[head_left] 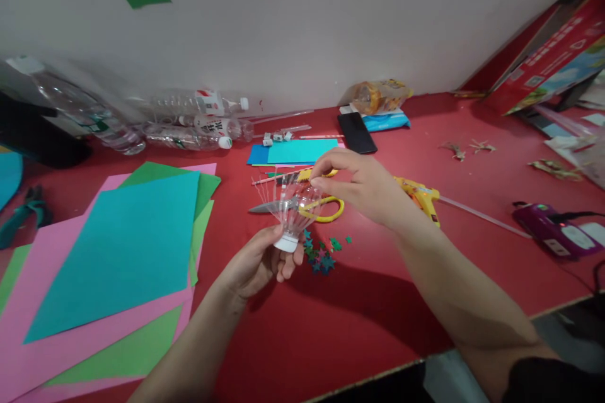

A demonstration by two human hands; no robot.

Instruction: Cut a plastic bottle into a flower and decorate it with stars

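Observation:
My left hand [261,262] is closed around the white cap end of a cut clear plastic bottle top [290,208] whose wall is slit into thin strips fanning upward. My right hand [362,186] reaches over it from the right and pinches one of the strips between thumb and forefinger. Right behind the bottle piece lie yellow-handled scissors [326,206] on the red table [378,302]. Small teal paper stars [322,255] lie scattered just right of my left hand.
Teal, pink and green paper sheets [118,252] cover the left side. Empty plastic bottles [189,129] lie along the wall. A yellow glue gun [423,198], a black phone [357,132], a purple device [553,230], pliers [23,214] and a red box [548,50] are also around.

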